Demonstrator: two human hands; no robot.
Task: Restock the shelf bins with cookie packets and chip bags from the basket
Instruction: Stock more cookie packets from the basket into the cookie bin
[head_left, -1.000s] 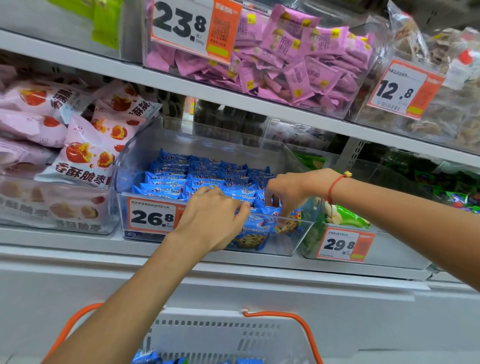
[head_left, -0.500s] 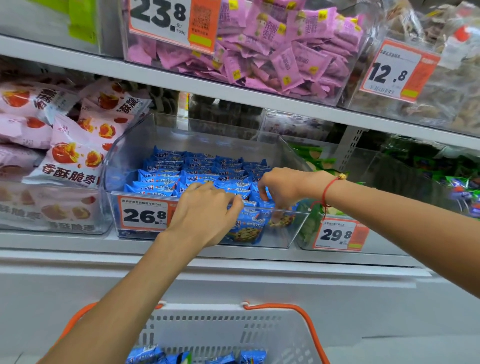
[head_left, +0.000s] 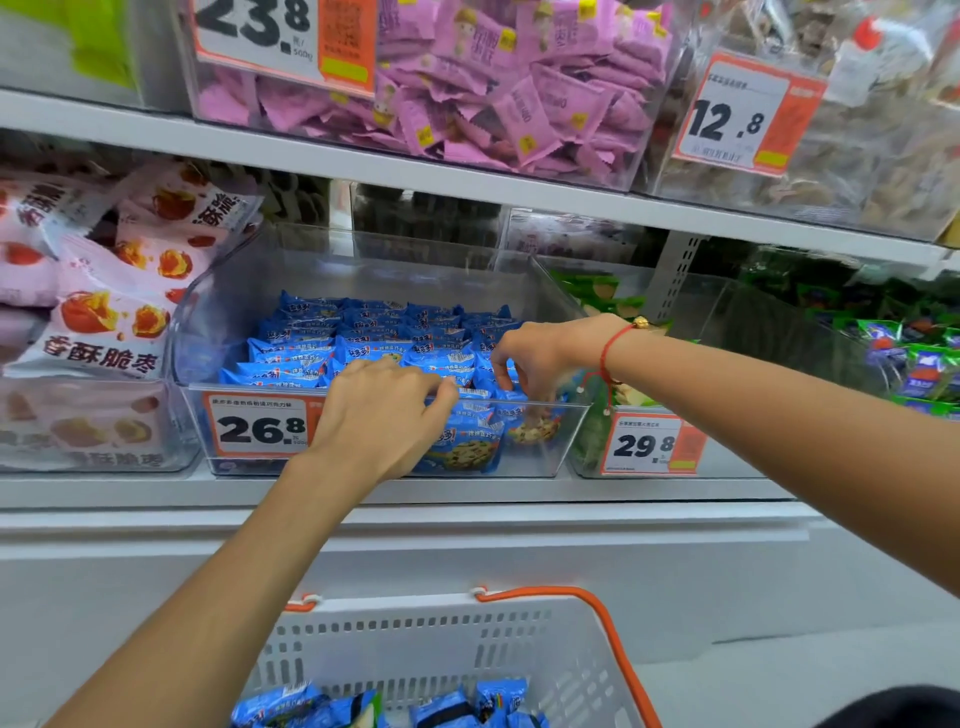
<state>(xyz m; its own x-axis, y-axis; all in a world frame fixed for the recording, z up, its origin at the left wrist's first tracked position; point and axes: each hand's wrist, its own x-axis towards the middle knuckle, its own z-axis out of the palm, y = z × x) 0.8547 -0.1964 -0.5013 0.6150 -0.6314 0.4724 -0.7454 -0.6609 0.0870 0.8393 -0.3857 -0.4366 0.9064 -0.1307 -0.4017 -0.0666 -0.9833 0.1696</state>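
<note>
Left of the fingers, the pink date bags (head_left: 98, 322) fill their bin and look untouched by this job. The left hand (head_left: 387, 415) reaches over the front wall of the clear bin (head_left: 249, 291), its fingers (head_left: 415, 387) lying fairly straight and resting on the front row of blue packets (head_left: 332, 343), seemingly tidying rather than gripping. Just to its right, the right hand (head_left: 540, 353) has its fingers curled down among the packets at the bin's front right corner; whether they pinch one I cannot tell. The bin looks only partly filled, with rows low against its walls. Below the hands, the basket (head_left: 415, 639) still holds several blue packets, so I judge the restocking midway, with chip bags not yet in sight.
</note>
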